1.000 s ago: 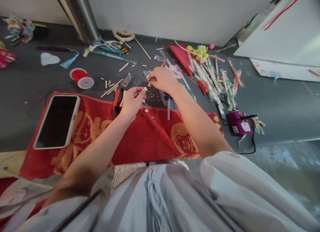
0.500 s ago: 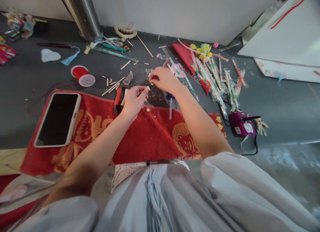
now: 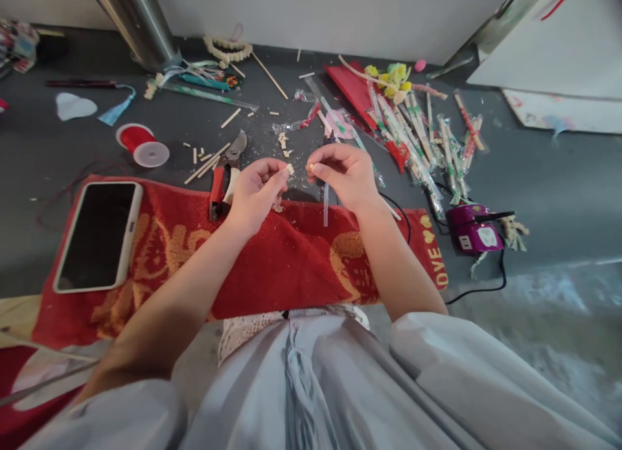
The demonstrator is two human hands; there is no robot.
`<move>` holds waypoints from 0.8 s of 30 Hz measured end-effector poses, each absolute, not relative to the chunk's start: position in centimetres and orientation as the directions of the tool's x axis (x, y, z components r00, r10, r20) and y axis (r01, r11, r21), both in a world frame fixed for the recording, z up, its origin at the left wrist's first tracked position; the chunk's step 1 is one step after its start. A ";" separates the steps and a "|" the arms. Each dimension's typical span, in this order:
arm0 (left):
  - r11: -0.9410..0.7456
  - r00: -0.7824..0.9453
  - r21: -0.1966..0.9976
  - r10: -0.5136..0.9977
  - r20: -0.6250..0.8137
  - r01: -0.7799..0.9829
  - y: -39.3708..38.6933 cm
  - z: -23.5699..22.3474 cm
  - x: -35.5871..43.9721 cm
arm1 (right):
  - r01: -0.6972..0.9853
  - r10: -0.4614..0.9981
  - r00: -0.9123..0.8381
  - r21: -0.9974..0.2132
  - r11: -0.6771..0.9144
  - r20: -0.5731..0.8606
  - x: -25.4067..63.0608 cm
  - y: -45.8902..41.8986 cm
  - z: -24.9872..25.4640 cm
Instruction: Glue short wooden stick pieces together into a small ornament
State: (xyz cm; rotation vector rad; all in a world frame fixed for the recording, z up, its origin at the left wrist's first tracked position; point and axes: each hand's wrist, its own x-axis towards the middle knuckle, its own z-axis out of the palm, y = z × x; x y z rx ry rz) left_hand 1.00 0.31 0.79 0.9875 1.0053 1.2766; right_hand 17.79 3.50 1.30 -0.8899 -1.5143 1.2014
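My left hand (image 3: 260, 190) pinches a small cream-coloured piece (image 3: 290, 169) between thumb and fingertips. Across a narrow gap, my right hand (image 3: 345, 175) holds another tiny pale piece (image 3: 311, 168) at its fingertips; its exact shape is too small to make out. Between and beyond the hands, a few more cream pieces (image 3: 282, 140) lie among crumbs on the dark tabletop. Below the right hand a translucent glue stick (image 3: 326, 207) sticks out over the red towel (image 3: 286, 262). Pruning shears (image 3: 224, 184) with red and white handles rest left of my left hand.
A phone (image 3: 100, 236) lies on the towel's left side, with a spool of red ribbon (image 3: 142, 144) behind it. Short wooden sticks (image 3: 208, 162) are scattered nearby. Wrapped sticks (image 3: 413, 142) pile up at right, near a purple box (image 3: 473, 230) with a black cord. A metal post (image 3: 138, 29) stands behind.
My right hand has drawn back from the pale pieces on the table toward my left hand, a tiny piece now showing at its fingertips. The view has shifted slightly.
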 end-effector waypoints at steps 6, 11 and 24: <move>0.143 0.094 0.955 0.988 -0.123 -0.260 0.2 1.2 1.1 | 0.000 0.926 -0.201 -0.945 0.328 0.321 17.4 2.5 0.7; 0.254 0.131 0.933 0.965 -0.227 -0.257 0.0 2.2 1.4 | 0.104 0.882 -0.223 -0.890 0.445 0.415 17.5 2.5 0.4; 0.323 0.128 0.918 0.945 -0.301 -0.228 0.1 2.5 1.6 | 0.203 0.853 -0.253 -0.837 0.508 0.457 17.3 2.5 0.0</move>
